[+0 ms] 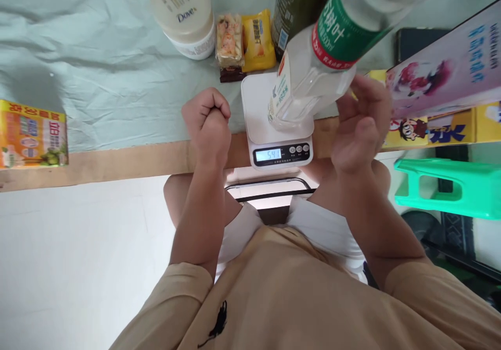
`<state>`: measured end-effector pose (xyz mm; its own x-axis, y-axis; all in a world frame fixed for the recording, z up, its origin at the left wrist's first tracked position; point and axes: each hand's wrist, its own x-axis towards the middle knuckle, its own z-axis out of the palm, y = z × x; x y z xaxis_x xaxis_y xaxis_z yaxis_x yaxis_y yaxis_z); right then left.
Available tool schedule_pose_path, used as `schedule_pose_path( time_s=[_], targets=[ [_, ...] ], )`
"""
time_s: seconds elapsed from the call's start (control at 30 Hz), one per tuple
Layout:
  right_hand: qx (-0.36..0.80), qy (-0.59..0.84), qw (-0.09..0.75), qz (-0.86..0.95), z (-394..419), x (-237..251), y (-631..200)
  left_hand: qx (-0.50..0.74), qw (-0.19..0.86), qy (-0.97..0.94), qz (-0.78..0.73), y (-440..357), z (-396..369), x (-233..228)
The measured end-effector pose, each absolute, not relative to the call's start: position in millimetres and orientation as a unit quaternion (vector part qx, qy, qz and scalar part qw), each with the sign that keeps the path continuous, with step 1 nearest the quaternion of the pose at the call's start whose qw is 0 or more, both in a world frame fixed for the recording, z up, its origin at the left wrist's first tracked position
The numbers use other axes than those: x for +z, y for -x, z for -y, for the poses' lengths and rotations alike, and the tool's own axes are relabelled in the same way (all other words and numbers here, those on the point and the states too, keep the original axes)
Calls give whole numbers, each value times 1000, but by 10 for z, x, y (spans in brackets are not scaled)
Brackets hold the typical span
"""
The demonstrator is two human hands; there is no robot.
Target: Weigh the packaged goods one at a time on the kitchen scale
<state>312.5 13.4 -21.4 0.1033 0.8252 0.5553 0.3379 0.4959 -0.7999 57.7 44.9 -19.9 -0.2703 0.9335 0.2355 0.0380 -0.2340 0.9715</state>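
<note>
A clear plastic water bottle (pixel 313 73) with a green and red label stands on a white kitchen scale (pixel 256 104). The scale's lit display (pixel 268 154) appears to read 541. My right hand (pixel 362 120) is just right of the bottle, fingers loosely curved and apart; some fingertips are hidden behind the bottle, so contact is unclear. On the scale's left, my left hand (pixel 209 120) is closed in a fist at the table edge, with nothing visible in it.
Behind the scale are a Dove jar (pixel 183 15), wrapped snacks (pixel 230 41), a yellow packet (pixel 258 42) and a dark green bottle (pixel 289 10). An orange box (pixel 33 133) lies far left. Right are a pink-purple box (pixel 450 68), yellow boxes (pixel 450 125) and a green stool (pixel 450 188).
</note>
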Motion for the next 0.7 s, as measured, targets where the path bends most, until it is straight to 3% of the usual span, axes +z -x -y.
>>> schedule_pose_path(
  time_s=[0.1, 0.17, 0.33, 0.4, 0.63, 0.67, 0.7],
  targets=[
    [152, 366, 604, 691, -176, 351, -3209, 622, 375, -461, -510, -573, -421, -76],
    [117, 415, 538, 724, -219, 859, -3200, 622, 386, -441, -519, -548, -412, -23],
    [52, 509, 186, 839, -493, 1866, -2924, 628, 411, -412, -516, -435, -401, 28],
    [48, 529, 97, 842, -631, 2039, -2791, 633, 417, -402, -513, -395, -383, 38],
    [61, 636, 15, 769, -671, 2337, -2420, 630, 430, -390, -516, -365, -340, 88],
    [60, 648, 13, 759, -663, 2384, -2457, 630, 430, -390, -515, -364, -341, 95],
    [73, 660, 63, 745, -674, 2431, -2547, 632, 430, -390, -514, -361, -343, 101]
  ],
)
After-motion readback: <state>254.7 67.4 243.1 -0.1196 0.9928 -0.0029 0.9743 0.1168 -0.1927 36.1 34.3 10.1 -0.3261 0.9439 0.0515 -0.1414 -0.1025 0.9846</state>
